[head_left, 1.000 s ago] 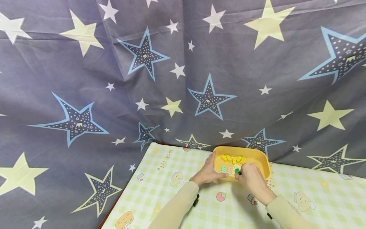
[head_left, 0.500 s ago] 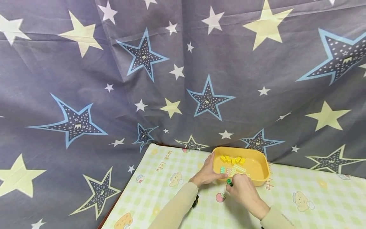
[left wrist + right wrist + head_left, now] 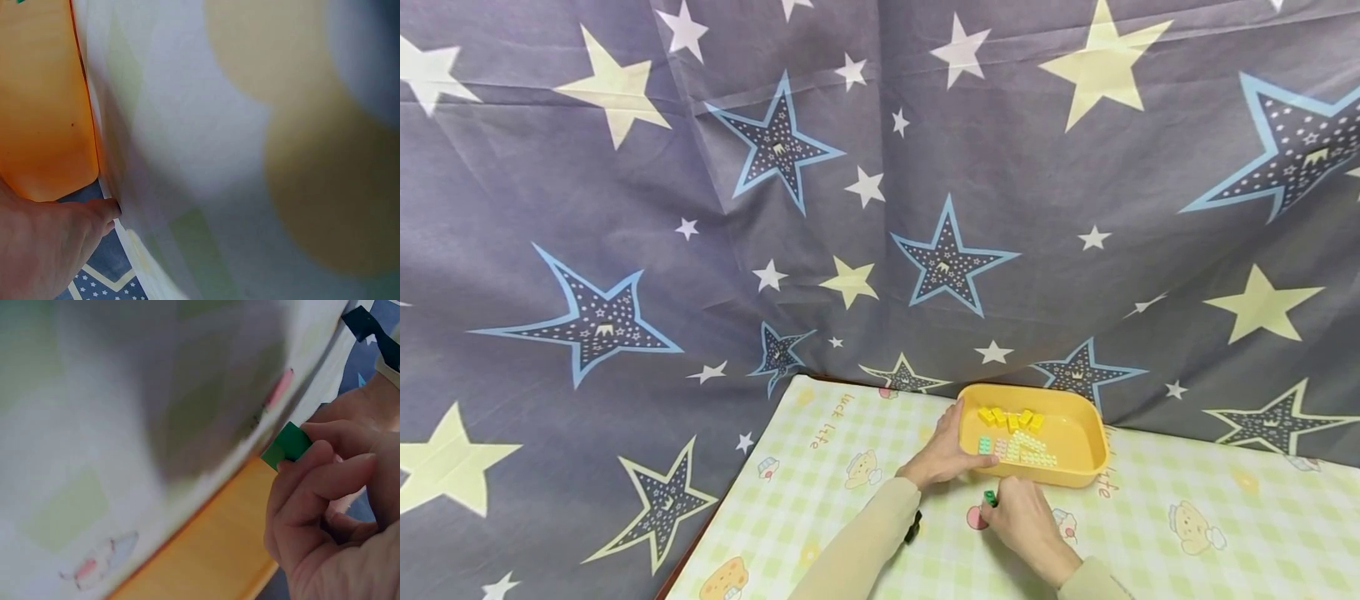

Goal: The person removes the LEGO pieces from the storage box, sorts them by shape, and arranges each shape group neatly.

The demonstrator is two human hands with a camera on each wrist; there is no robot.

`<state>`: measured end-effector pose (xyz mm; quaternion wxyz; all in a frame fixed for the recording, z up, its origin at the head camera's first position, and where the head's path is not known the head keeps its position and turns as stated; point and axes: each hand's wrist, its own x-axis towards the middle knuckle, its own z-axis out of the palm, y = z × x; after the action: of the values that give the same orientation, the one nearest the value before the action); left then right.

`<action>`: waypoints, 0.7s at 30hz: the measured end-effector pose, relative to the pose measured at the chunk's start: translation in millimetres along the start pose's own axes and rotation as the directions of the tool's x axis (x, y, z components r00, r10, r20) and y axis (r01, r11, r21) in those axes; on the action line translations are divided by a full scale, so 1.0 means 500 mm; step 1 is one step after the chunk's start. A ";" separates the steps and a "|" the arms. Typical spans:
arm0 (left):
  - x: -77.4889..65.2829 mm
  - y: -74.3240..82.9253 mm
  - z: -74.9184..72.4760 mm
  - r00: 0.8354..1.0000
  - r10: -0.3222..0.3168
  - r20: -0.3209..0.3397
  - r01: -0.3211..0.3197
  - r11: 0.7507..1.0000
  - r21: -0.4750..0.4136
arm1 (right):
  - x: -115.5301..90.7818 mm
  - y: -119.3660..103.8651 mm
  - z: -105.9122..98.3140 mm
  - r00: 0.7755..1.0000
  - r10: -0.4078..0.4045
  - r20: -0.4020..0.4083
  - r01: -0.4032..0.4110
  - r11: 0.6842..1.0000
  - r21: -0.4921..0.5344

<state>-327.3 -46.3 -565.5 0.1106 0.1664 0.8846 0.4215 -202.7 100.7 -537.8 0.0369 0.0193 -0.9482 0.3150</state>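
My left hand [image 3: 942, 450] holds the left end of a yellow-orange plastic tray [image 3: 1075, 442], its thumb over the near left corner and its fingers along the side wall. Between thumb and fingertips of my right hand [image 3: 1028, 518] is a small dark green toy brick [image 3: 990, 497], in front of the tray's near side. The right wrist view shows the pinched green brick [image 3: 287, 447] closer, its lower part hidden by fingers. Inside the tray lie several yellow bricks [image 3: 1012, 422], a mint green brick [image 3: 984, 444], a pink brick [image 3: 1001, 448] and pale studded bricks [image 3: 1026, 442].
A checked tablecloth [image 3: 1150, 533] with cartoon prints covers the table. Right behind the tray hangs a grey curtain [image 3: 1037, 275] patterned with stars. The table's left edge [image 3: 722, 500] runs diagonally beside the left arm.
My right hand has carried the green brick out of the tray, toward me and slightly left, to over the tablecloth. The left hand has kept its hold on the tray.
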 end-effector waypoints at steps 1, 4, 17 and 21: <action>0.000 0.000 0.000 1.000 -0.003 0.003 0.003 1.000 0.001 | 0.001 0.002 0.005 1.000 0.002 -0.002 -0.002 1.000 0.004; -0.001 -0.001 -0.002 1.000 0.006 0.009 -0.006 1.000 0.007 | 0.002 0.004 0.016 1.000 0.011 -0.001 -0.011 1.000 0.025; -0.004 0.003 -0.006 1.000 0.015 0.021 -0.015 1.000 0.011 | 0.006 0.003 0.036 0.999 0.031 0.038 -0.032 0.999 0.041; -0.005 0.003 -0.006 1.000 0.017 0.021 -0.018 1.000 0.010 | 0.006 0.002 0.037 0.998 0.042 0.046 -0.043 0.998 0.035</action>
<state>-325.9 -48.6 -562.2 0.1154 0.1791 0.8840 0.4161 -206.8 90.4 -553.1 0.0085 0.0069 -0.9431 0.3322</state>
